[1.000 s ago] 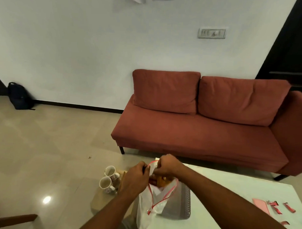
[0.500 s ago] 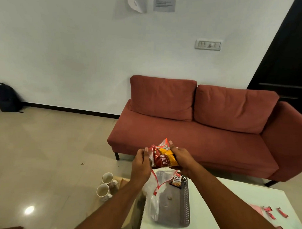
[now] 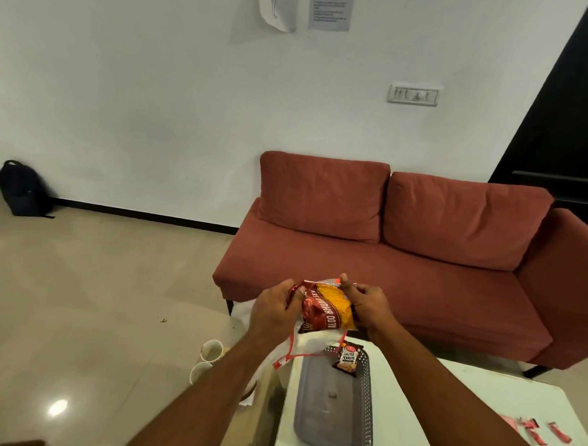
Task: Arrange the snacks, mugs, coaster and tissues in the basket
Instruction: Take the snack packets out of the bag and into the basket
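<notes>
Both hands hold a red and yellow snack packet in the air above the table's far end. My left hand grips its left edge, my right hand pinches its right top corner. Below hangs a white plastic bag with red handles, draped over the near corner of the grey perforated basket. A small salted peanuts packet leans at the basket's far end. Two white mugs stand on a low wooden surface to the left of the table.
The basket sits on a white table. Pink and red wrappers lie at the table's right. A red sofa stands behind. A black backpack leans against the wall far left, with tiled floor between.
The hands pulled the snack packet out of the white bag and lifted it. The bag has sagged onto the basket corner, and the peanuts packet now shows in the basket.
</notes>
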